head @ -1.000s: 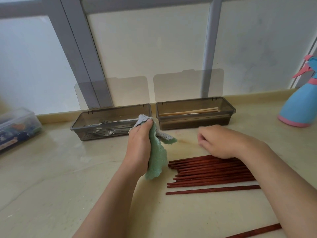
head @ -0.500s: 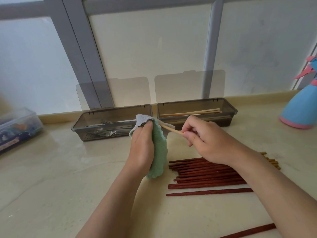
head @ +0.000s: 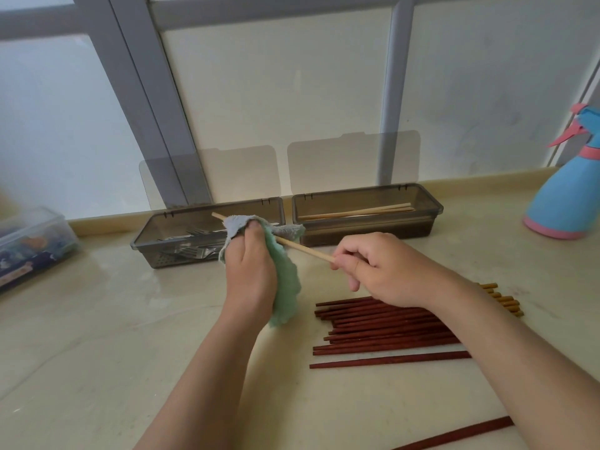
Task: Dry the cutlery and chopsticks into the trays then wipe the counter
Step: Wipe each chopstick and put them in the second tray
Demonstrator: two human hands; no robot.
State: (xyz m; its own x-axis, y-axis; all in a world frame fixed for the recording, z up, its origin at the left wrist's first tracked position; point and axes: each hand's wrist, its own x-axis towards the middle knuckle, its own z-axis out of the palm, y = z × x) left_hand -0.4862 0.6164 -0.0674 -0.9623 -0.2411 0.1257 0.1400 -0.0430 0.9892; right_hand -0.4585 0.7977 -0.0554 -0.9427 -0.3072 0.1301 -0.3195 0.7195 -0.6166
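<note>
My left hand (head: 250, 271) grips a green and grey cloth (head: 285, 287) wrapped round a pale wooden chopstick (head: 305, 250). My right hand (head: 380, 271) pinches the chopstick's near end; its far tip pokes out of the cloth over the left tray. That left grey tray (head: 156, 232) holds metal forks. The right grey tray (head: 431, 209) holds a few pale chopsticks. A pile of dark red chopsticks (head: 383, 329) lies on the counter under my right forearm, with pale chopstick ends (head: 503, 300) showing beyond my wrist.
A blue and pink spray bottle (head: 565, 203) stands at the right edge. A clear plastic box (head: 29, 241) sits at the far left. One dark red chopstick (head: 454, 438) lies apart near the bottom. Both tray lids stand open against the window frame.
My right hand picked up a pale chopstick and pushed it through the cloth in my left hand; its tip now sticks out the far side.
</note>
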